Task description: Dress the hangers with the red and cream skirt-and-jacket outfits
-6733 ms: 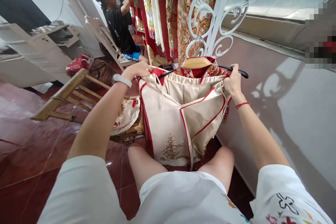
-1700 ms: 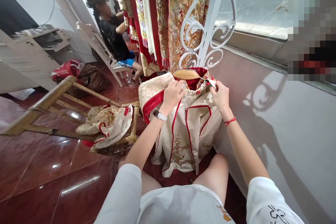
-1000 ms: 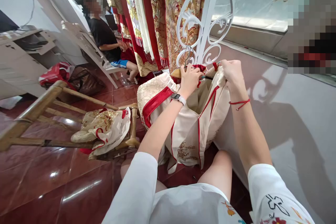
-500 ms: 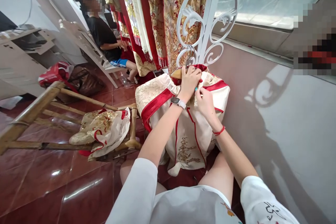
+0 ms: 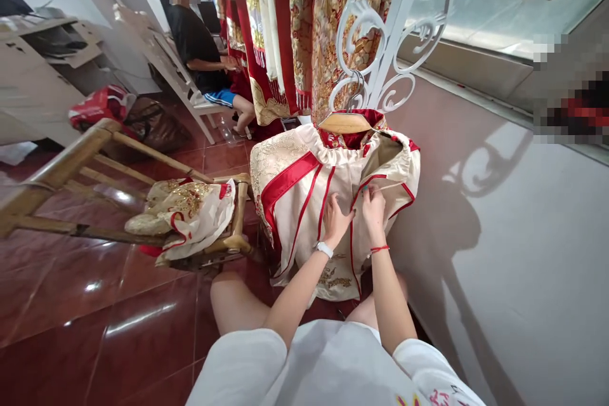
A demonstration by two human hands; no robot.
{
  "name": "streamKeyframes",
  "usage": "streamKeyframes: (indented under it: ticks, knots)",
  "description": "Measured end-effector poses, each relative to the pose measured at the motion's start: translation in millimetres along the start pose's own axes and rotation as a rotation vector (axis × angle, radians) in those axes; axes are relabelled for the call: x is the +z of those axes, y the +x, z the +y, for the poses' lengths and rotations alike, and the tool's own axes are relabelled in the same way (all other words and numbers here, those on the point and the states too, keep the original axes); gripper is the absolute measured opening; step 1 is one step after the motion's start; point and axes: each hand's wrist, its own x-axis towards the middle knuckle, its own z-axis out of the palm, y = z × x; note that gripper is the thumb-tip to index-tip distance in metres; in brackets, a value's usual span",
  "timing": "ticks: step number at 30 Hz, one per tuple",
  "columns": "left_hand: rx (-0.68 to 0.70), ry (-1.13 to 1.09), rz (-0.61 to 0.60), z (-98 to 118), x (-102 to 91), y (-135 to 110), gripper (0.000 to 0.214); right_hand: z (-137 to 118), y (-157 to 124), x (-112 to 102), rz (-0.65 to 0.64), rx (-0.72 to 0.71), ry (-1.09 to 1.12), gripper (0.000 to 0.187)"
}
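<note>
A cream skirt with red trim, gold embroidery and a gathered waistband hangs in front of me. A wooden hanger with a red embroidered lining behind it shows at its top. My left hand rests on the skirt's front, thumb and fingers apart. To its right, my right hand is closed, pinching the cloth near a red-trimmed edge. A thin pale strip stretches from those fingertips towards the right; whether it is cord or a fold I cannot tell.
At left stands a bamboo chair with a folded cream-and-gold garment on it. A white scrolled metal rack rises ahead beside hanging embroidered garments. A wall borders the right. A seated person works at the back left.
Both hands have come down from the waistband by the hanger to the skirt's front panels. The hanger and gathered waist are now uncovered, and the view has shifted slightly.
</note>
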Motion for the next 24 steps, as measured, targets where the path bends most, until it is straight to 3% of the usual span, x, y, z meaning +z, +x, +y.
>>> streamKeyframes:
  ticks: [2, 4, 6, 10, 14, 16, 18, 20, 22, 24]
  knots:
    - [-0.071, 0.020, -0.051, 0, 12.9, 10, 0.051, -4, -2, 7, -0.180, -0.025, 0.058, 0.027]
    - [-0.107, 0.018, -0.101, 1, 21.2, 16, 0.028, -4, -10, 5, -0.339, -0.015, 0.171, 0.028]
    - [-0.096, -0.004, -0.139, -1, 25.9, 16, 0.008, 2, -22, -5, -0.364, 0.039, 0.259, 0.031]
    - [-0.015, -0.067, -0.186, -12, 20.8, -6, 0.013, 28, -45, -39, -0.242, 0.177, 0.180, 0.038]
    - [0.076, -0.192, -0.146, -18, 2.5, -50, 0.015, 30, -64, -63, 0.171, 0.091, -0.186, 0.050]
    - [0.082, -0.247, -0.078, -14, -4.5, -73, 0.015, 19, -74, -60, 0.264, 0.056, -0.227, 0.056]
    - [0.073, -0.277, -0.018, -6, -9.2, -89, 0.013, 8, -84, -49, 0.166, 0.088, -0.142, 0.056]
    - [0.080, -0.311, 0.018, 2, -13.1, -98, 0.012, 4, -91, -38, 0.016, 0.144, -0.052, 0.044]
    - [0.090, -0.347, 0.020, 6, -18.0, -101, 0.013, 5, -96, -31, -0.088, 0.161, -0.009, 0.032]
    - [0.094, -0.382, -0.012, 6, -24.0, -98, 0.013, 10, -97, -32, -0.154, 0.135, 0.022, 0.033]
